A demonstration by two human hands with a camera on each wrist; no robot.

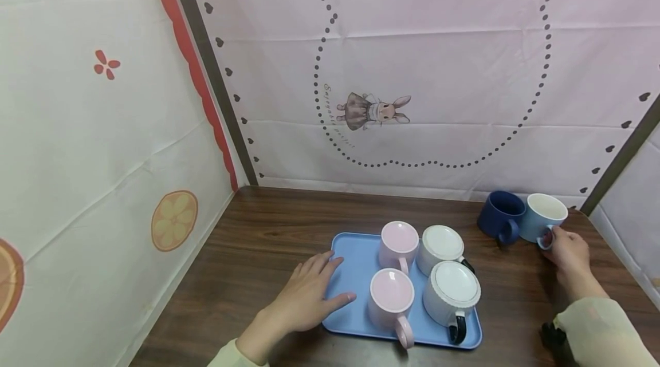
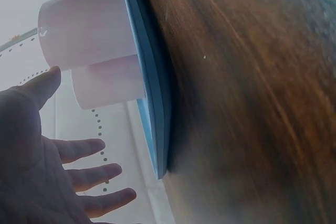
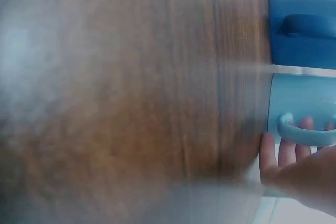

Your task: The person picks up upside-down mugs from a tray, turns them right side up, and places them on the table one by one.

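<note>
My right hand (image 1: 569,252) grips the handle of a light blue mug (image 1: 537,224), which stands upright at the back right of the table. In the right wrist view, fingertips (image 3: 307,123) show through the handle's loop. Close beside that mug is a dark blue mug (image 1: 501,213), its handle toward the front. My left hand (image 1: 304,292) hovers over the left edge of a blue tray (image 1: 353,249), fingers spread and holding nothing. On the tray are two pink mugs (image 1: 390,295) and two white mugs (image 1: 450,292) with black handles.
Dark brown wooden table (image 1: 247,252) lies under everything. A white printed cloth (image 1: 438,81) hangs behind the table, close to the blue mugs, and another cloth (image 1: 124,126) covers the left side. A small black item (image 1: 553,334) is by the right sleeve.
</note>
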